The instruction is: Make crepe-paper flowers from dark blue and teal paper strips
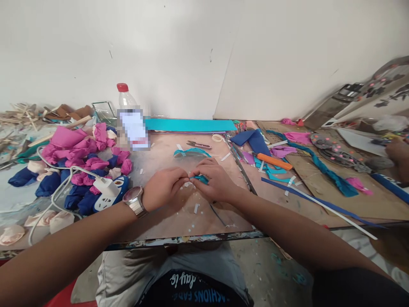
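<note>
My left hand (164, 186) and my right hand (213, 180) meet fingertip to fingertip above the table, both closed in a pinch. A crumpled teal strip (201, 179) of cloth or paper shows between the fingers of my right hand. What the left fingertips pinch is too small to make out. Just beyond the hands, a curved teal strip (193, 152) lies on the table; whether it joins the held piece is hidden. Small white tape pieces (196, 208) are scattered below the hands. A pair of thread snips (198, 145) rests farther back.
Pink and blue bundles (86, 162) crowd the left side, beside a power strip (111, 194) and white cable. A phone (134, 130) leans on a bottle (126, 97). To the right lie an orange-handled cutter (274, 161), strips and cardboard (332, 187). Another person's hand (398, 151) is at far right.
</note>
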Action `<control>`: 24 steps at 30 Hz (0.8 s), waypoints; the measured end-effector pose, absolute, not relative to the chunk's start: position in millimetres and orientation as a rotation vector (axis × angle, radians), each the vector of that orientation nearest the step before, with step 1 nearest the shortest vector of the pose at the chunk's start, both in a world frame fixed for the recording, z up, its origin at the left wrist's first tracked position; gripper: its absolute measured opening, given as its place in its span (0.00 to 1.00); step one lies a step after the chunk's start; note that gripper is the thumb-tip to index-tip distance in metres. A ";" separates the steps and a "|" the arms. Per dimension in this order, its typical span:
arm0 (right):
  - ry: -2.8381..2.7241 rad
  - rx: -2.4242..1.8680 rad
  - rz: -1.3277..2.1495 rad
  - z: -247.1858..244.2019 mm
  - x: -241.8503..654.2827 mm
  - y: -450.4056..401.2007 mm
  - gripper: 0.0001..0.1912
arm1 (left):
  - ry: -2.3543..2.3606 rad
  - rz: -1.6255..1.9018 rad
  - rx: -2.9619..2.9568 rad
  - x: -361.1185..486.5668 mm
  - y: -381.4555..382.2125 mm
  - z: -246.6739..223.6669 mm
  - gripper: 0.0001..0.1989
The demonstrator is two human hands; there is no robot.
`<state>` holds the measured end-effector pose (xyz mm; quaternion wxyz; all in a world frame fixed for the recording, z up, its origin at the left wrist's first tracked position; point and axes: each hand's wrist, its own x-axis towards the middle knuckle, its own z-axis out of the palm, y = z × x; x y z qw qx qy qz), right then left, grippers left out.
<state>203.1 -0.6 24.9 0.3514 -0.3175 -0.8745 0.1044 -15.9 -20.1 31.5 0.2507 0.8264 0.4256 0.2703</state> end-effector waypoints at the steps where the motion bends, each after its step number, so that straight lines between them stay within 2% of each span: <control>1: -2.247 -0.843 0.295 24.1 202.4 -0.8 0.03 | 1.179 0.715 2.358 -15.9 -20.5 31.9 0.15; 10: -2.202 -0.918 0.370 24.0 202.2 0.4 0.04 | 1.181 0.689 2.666 -17.6 -19.0 28.4 0.15; 24: -2.148 -0.781 0.249 28.8 200.4 -2.4 0.04 | 1.153 1.193 2.384 -20.2 -20.2 29.4 0.08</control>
